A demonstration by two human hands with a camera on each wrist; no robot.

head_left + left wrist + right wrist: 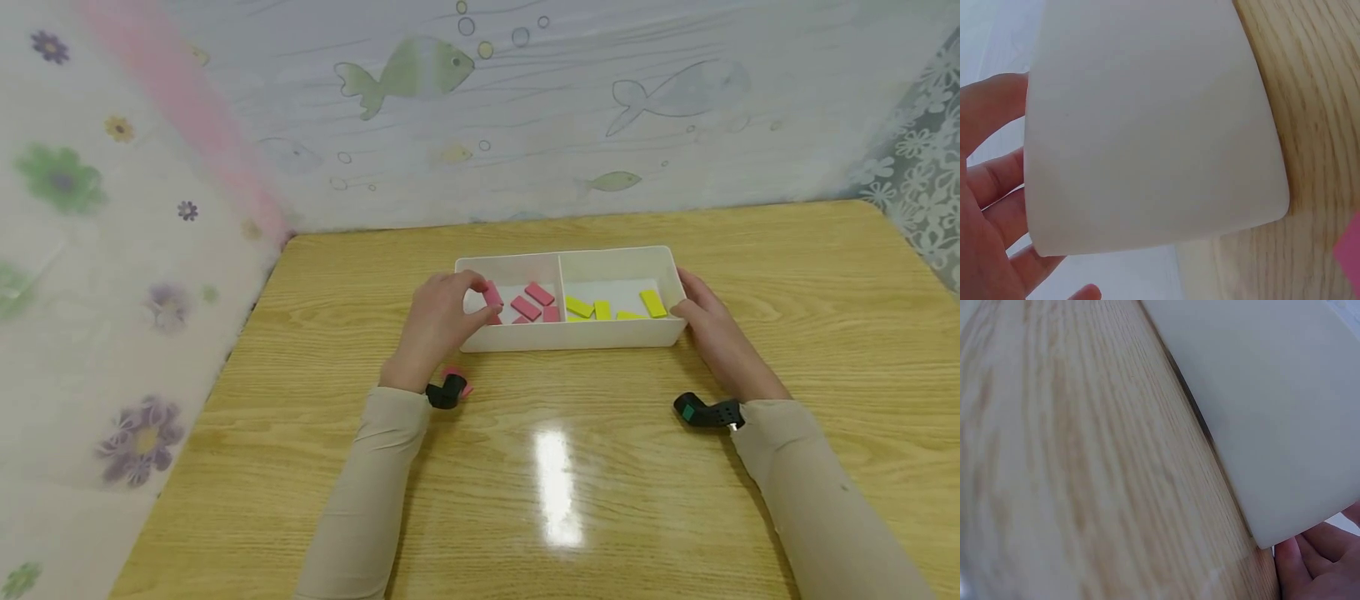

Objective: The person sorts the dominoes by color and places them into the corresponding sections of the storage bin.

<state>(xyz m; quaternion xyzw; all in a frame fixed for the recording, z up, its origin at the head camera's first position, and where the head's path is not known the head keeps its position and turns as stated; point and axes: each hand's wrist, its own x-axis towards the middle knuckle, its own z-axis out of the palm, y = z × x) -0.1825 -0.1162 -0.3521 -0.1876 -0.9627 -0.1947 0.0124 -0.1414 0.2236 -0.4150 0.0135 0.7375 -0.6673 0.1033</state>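
Note:
A white two-compartment box (566,336) stands on the table. Several pink tiles (526,307) lie in its left compartment, several yellow tiles (652,303) in the right one. My left hand (438,317) reaches over the left end, thumb and forefinger pinching a pink tile (492,293) inside. In the left wrist view the box wall (1154,137) hides those fingertips. My right hand (712,333) grips the box's right end, thumb at the front corner and fingers along the outer side. The right wrist view has this hand (1325,565) at the lower corner, partly hidden by the box.
The wooden table (555,400) carries the box near its back edge. Something pink (468,390) lies in front of the box, mostly behind the left wrist camera (447,392); a pink corner (1350,256) shows in the left wrist view. Fabric with painted fish (427,67) hangs behind.

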